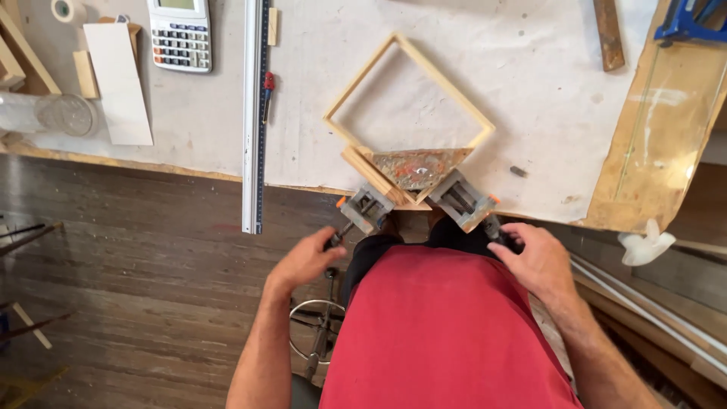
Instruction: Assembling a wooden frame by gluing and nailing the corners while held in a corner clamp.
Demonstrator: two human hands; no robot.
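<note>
At the near edge of the workbench (530,91), the left hand (307,260) and right hand (534,260) are each closing around a screw handle of the corner clamp (415,189), which is gripping the wooden frame's (409,98) near corner; tightening appears underway, calling for even turns.

I see a pale wooden frame (409,95), a grey corner clamp (413,193) with orange tips, a red apron (447,333), a white calculator (179,34) far left, dark brown floorboards (136,273).
</note>
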